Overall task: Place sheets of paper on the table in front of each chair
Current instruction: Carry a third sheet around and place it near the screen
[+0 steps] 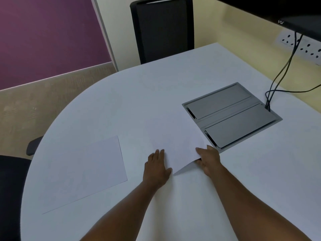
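Both hands worked one sheet of paper (175,141) near the middle of the white desk (156,87). The left hand (156,168) lay flat and open on its near left edge. The right hand (209,160) pinched the near right corner, seemingly lifted slightly. A second sheet (83,173) lay flat to the left, before a dark chair (10,188). Another chair (163,28) stood across the desk.

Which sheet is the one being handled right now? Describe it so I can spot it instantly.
Start at the grey cable hatch set into the white table. The held sheet lies just left of it, one corner overlapping the hatch frame. Unlike the flat sheet lying alone at the table's left, its near edge is lifted, right hand pinching it, left hand beside it.
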`<action>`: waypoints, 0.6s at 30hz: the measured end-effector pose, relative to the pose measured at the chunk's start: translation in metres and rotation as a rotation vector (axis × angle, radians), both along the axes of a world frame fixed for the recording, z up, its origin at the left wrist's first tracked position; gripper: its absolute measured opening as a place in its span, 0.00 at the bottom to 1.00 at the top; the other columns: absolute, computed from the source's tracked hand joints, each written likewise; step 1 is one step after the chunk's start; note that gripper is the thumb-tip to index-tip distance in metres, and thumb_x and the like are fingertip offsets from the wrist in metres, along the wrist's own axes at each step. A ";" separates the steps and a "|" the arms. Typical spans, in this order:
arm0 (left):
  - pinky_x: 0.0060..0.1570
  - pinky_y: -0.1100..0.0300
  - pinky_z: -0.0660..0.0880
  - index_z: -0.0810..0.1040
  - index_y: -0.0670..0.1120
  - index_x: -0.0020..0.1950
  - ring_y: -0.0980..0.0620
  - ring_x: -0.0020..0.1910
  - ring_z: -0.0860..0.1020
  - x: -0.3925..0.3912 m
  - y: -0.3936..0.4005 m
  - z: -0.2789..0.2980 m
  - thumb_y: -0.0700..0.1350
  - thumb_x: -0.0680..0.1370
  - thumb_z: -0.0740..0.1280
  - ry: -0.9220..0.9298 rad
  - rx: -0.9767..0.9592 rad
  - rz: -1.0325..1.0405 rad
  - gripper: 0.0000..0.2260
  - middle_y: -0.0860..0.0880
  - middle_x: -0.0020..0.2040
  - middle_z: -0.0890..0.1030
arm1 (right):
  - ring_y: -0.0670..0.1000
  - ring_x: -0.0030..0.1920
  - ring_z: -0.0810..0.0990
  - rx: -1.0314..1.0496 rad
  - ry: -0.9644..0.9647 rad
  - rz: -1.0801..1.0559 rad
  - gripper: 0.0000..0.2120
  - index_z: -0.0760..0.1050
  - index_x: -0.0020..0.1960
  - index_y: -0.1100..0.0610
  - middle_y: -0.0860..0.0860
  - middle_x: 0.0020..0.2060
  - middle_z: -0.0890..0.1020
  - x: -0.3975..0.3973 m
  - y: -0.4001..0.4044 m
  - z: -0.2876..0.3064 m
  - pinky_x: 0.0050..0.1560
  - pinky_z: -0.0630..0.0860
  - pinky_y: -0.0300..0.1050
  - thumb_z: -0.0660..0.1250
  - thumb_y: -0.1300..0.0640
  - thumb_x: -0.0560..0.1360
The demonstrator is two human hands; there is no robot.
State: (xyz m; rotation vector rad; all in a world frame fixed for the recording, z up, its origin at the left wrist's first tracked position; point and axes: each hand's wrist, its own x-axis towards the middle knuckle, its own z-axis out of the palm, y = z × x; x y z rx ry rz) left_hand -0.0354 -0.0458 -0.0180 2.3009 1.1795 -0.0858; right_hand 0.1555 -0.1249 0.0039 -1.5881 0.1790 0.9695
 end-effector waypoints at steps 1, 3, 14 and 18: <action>0.72 0.47 0.61 0.51 0.47 0.79 0.43 0.77 0.55 -0.001 0.000 0.002 0.56 0.76 0.65 -0.016 -0.018 0.014 0.37 0.45 0.80 0.56 | 0.53 0.43 0.83 -0.038 -0.082 0.033 0.09 0.78 0.53 0.58 0.52 0.45 0.83 -0.002 -0.002 0.002 0.34 0.80 0.44 0.67 0.68 0.76; 0.72 0.47 0.61 0.49 0.46 0.79 0.43 0.76 0.56 -0.004 0.001 0.006 0.56 0.77 0.65 -0.057 -0.069 0.062 0.38 0.46 0.80 0.56 | 0.53 0.44 0.82 -0.087 -0.198 0.069 0.11 0.78 0.53 0.55 0.50 0.44 0.82 -0.005 -0.005 0.006 0.36 0.81 0.45 0.65 0.67 0.76; 0.50 0.53 0.78 0.59 0.44 0.77 0.44 0.57 0.78 -0.013 0.018 0.062 0.60 0.76 0.66 -0.598 -0.779 0.896 0.36 0.45 0.69 0.73 | 0.53 0.45 0.84 0.181 -0.135 -0.001 0.10 0.79 0.51 0.54 0.52 0.48 0.83 -0.022 -0.003 0.058 0.32 0.81 0.40 0.66 0.68 0.77; 0.49 0.56 0.75 0.75 0.42 0.60 0.48 0.47 0.78 -0.029 0.025 0.100 0.56 0.77 0.67 -0.747 -0.832 0.870 0.21 0.46 0.55 0.79 | 0.52 0.46 0.84 0.305 -0.100 0.025 0.10 0.79 0.54 0.57 0.54 0.50 0.84 -0.037 0.005 0.091 0.34 0.82 0.40 0.65 0.69 0.78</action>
